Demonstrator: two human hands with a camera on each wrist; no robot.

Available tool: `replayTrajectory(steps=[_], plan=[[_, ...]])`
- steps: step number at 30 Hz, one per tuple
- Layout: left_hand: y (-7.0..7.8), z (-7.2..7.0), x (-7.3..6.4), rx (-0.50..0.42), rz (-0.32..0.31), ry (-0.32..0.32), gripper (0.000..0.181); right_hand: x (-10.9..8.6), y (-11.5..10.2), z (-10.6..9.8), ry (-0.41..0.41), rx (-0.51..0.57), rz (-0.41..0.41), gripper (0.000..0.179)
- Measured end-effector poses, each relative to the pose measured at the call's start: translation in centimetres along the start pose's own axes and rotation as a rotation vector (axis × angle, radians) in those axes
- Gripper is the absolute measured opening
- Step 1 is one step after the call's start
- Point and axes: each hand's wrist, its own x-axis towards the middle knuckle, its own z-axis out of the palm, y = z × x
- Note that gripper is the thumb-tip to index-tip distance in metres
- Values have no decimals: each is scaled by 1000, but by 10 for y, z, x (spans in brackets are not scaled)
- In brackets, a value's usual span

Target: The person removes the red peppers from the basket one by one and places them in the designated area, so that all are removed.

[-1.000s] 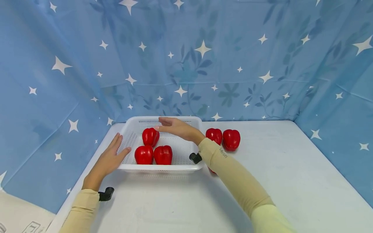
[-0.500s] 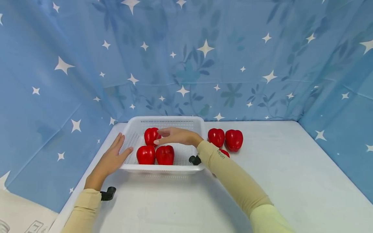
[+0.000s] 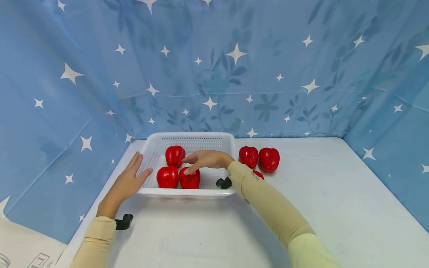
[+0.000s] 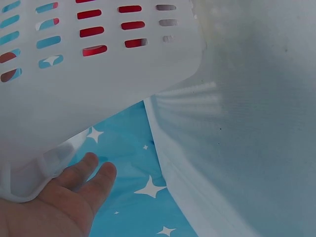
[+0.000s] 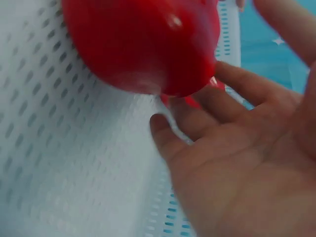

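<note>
Three glossy red bell peppers sit in a white slotted plastic basket (image 3: 187, 192): a back pepper (image 3: 174, 155), a front-left pepper (image 3: 167, 177) and a front-right pepper (image 3: 190, 180). My right hand (image 3: 207, 159) hovers over the basket, thumb in front of the front-right pepper's top. In the right wrist view its fingers lie close beside a red pepper (image 5: 143, 44), with the thumb spread away; some fingertips are hidden. My left hand (image 3: 125, 184) lies along the basket's left side, fingers straight and thumb spread; in the left wrist view it is at the rim.
To the right of the basket on the white table (image 3: 321, 186) stand more red peppers, a left one (image 3: 248, 157) and a right one (image 3: 269, 160). Another pepper (image 3: 258, 174) is partly hidden by my right sleeve. A blue star-patterned curtain (image 3: 214, 74) encloses the back and sides.
My right hand has moved down and toward me, from beside the back pepper to the front-right pepper. The left hand stays at the basket's left side.
</note>
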Motion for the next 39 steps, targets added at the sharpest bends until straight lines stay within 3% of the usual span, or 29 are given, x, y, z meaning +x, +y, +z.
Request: replayTrajectory(steps=[6,16,26,39], plan=[[2,1,0,-4,-3,-2,89,1,10,0,-12,72,6,83],[0,1,3,-7,-3,-8,90,4,14,4,-50,93,54,67],[0,-1,1,-7,-8,-10,89,5,16,4,-70,136,35,54],[1,-1,1,-12,-2,-11,90,2,14,1,-50,83,36,54]])
